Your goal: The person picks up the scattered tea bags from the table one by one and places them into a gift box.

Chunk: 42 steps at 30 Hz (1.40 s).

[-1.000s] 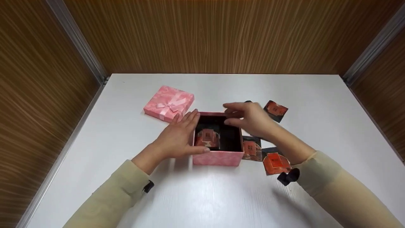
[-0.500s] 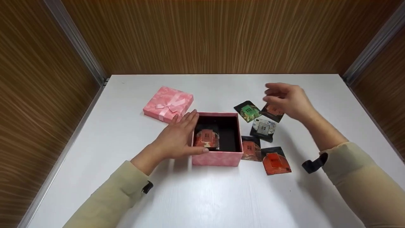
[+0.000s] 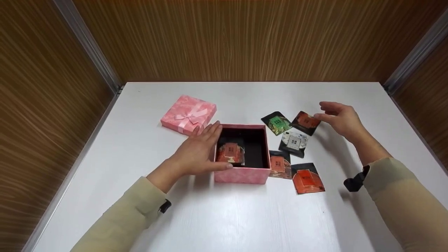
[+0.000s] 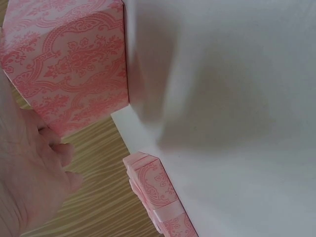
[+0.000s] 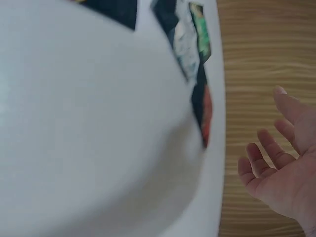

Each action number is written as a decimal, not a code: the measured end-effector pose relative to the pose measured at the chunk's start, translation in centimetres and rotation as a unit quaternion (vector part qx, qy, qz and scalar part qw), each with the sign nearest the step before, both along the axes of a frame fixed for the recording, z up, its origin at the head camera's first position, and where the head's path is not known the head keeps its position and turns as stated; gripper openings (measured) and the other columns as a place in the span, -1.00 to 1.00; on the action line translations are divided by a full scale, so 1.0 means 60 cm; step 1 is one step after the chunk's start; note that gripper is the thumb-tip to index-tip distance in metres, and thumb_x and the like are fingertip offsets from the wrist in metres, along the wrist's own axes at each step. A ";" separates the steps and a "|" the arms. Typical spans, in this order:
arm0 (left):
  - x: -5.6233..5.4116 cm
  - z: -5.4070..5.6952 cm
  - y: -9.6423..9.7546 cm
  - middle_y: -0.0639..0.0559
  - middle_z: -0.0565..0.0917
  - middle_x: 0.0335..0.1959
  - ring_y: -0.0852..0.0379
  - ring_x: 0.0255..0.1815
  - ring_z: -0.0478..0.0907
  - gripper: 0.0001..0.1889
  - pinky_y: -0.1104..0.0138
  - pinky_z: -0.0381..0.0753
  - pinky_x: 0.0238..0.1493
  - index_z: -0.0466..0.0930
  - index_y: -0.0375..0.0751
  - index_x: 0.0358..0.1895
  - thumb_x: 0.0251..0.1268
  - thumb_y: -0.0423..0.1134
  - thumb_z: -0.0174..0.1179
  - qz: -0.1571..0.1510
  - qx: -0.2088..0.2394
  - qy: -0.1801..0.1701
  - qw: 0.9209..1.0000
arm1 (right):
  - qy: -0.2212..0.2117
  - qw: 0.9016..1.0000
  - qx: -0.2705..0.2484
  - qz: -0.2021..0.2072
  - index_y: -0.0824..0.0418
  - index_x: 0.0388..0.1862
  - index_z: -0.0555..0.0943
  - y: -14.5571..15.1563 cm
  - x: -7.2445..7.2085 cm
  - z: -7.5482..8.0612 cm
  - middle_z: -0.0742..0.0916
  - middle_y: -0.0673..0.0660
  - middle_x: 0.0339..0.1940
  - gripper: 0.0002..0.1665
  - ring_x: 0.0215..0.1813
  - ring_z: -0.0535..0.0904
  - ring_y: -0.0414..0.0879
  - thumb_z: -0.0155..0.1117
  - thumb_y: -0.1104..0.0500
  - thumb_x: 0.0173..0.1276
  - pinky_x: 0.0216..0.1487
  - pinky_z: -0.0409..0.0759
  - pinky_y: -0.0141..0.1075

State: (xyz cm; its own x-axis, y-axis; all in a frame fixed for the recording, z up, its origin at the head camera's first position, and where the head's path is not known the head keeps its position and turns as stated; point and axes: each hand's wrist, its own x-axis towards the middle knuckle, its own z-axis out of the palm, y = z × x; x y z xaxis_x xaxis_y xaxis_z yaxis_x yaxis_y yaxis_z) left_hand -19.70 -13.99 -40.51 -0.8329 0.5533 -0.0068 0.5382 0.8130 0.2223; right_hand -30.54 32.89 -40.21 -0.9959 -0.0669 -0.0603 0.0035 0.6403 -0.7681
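A pink patterned gift box (image 3: 241,175) with a dark inside stands near the middle of the white table. Inside, on the left, lies a dark sachet with a reddish label (image 3: 231,150). My left hand (image 3: 194,154) rests on the box's left side, thumb along the front rim and fingers at the back left corner. My right hand (image 3: 343,120) hovers with nothing in it, fingers loosely bent, beside a dark red sachet (image 3: 306,121) at the back right. In the right wrist view that hand (image 5: 284,163) is likewise bare, with its fingers spread.
Behind the left hand lies the pink lid (image 3: 189,113) with its ribbon bow. Right of the box are a green sachet (image 3: 277,123), a white sachet (image 3: 294,142), a brownish-red sachet (image 3: 280,164) and an orange-red sachet (image 3: 308,178). Wooden panels (image 3: 245,42) enclose the table.
My right hand has moved from above the box to the right, past the green and white sachets, to beside the dark red one. The left hand has stayed on the box.
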 end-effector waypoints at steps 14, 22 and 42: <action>0.001 -0.002 -0.001 -0.09 -0.15 0.78 -0.05 0.77 -0.16 0.34 -0.01 -0.28 0.71 -0.19 -0.24 0.75 0.21 0.73 -0.06 0.001 0.009 -0.002 1.000 | -0.065 0.998 -0.011 0.008 0.20 0.71 0.25 0.005 -0.014 -0.060 0.35 0.44 0.62 -0.03 0.59 0.24 0.34 0.45 -0.09 0.49 0.55 0.24 0.21; 0.002 -0.001 -0.001 -0.09 -0.14 0.78 -0.08 0.76 -0.12 0.34 -0.02 -0.27 0.70 -0.19 -0.24 0.75 0.20 0.73 -0.04 0.002 0.011 -0.003 1.000 | -0.083 0.996 -0.013 0.020 0.19 0.75 0.15 0.005 -0.021 -0.073 0.18 0.41 0.72 0.02 0.72 -0.06 0.41 0.44 -0.05 0.51 0.64 0.03 0.28; 0.000 -0.002 -0.001 -0.11 -0.14 0.78 -0.08 0.76 -0.12 0.33 -0.03 -0.26 0.71 -0.19 -0.27 0.74 0.24 0.70 -0.01 -0.006 0.017 0.002 1.000 | -0.063 0.996 0.054 0.021 0.36 0.74 0.04 -0.008 -0.027 -0.087 0.10 0.56 0.67 0.06 0.69 -0.09 0.47 0.41 0.03 0.53 0.63 -0.01 0.30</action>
